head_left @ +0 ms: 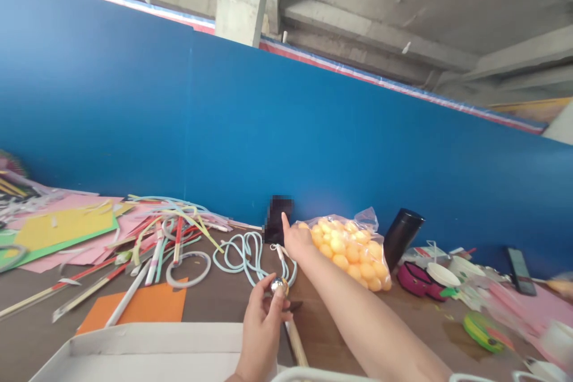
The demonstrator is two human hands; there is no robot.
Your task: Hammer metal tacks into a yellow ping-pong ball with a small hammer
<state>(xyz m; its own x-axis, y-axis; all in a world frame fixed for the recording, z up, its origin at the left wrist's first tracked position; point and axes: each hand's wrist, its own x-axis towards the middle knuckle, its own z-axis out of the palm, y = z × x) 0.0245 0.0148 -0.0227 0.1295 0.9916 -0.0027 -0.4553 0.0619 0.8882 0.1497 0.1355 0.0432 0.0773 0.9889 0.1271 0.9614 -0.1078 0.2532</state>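
My left hand (263,328) is closed round a shiny metal ball (280,286), thumb and fingers gripping its sides. Farther back, my right hand (299,240) reaches out with its index finger stretched upward and holds nothing that I can see. Its fingertip is in front of or against a dark upright rectangular thing (276,219), which is pixelated, so touch cannot be made out. Pale blue cord (244,253) lies in loops just left of the right hand. A clear bag of orange balls (353,250) is beside its wrist, partly behind the forearm.
A white tray or box (147,334) fills the front left. Orange paper (134,305), a grey ring (188,270) and jumbled sticks lie behind it. To the right stand a black cylinder (403,236), a magenta case (416,279), a green tape roll (483,331) and a phone (520,271). A blue partition (286,131) runs behind.
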